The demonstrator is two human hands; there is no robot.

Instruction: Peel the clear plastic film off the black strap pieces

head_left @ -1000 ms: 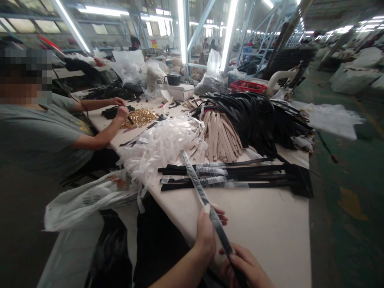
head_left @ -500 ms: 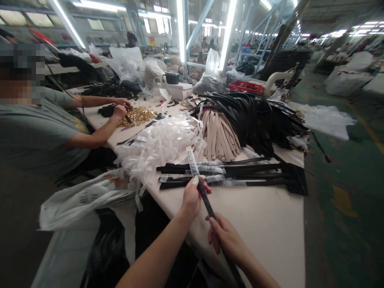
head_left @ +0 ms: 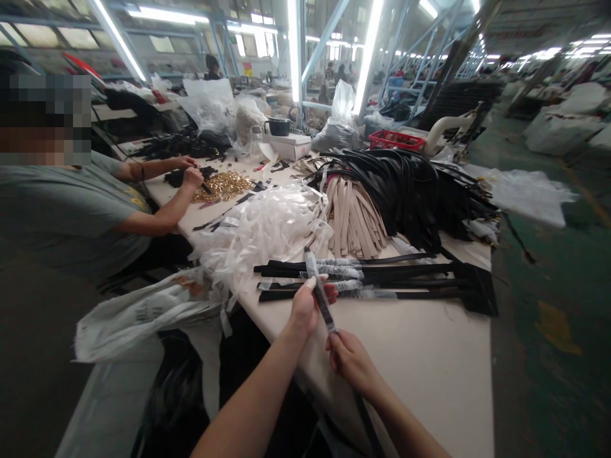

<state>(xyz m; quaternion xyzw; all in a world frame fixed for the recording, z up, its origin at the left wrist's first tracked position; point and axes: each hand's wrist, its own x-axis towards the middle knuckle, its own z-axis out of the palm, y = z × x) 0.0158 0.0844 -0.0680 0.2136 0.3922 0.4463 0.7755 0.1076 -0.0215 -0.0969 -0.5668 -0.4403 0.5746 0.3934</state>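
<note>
A long black strap (head_left: 325, 313) runs slantwise between my hands, with clear plastic film around its upper part. My left hand (head_left: 305, 304) grips it near the wrapped top end, the thumb lying along it. Lower down, my right hand (head_left: 351, 359) is closed around the same strap at the lower edge of the film. The strap's tail hangs below my right hand toward the bottom of the view. Just beyond my left hand lie several black straps (head_left: 415, 283) in rows, with crinkled clear film around their middles.
A heap of white plastic strips (head_left: 267, 222) lies past my hands, beside beige strips (head_left: 353, 219) and a big pile of black straps (head_left: 405, 184). At left a co-worker (head_left: 143, 219) handles something dark by gold-coloured metal pieces (head_left: 224, 186). A red basket (head_left: 396, 140) stands behind.
The plastic film now reaches further down the strap, to my right hand, and the strap's top end has become dark. My right hand has moved slightly up and closed more tightly.
</note>
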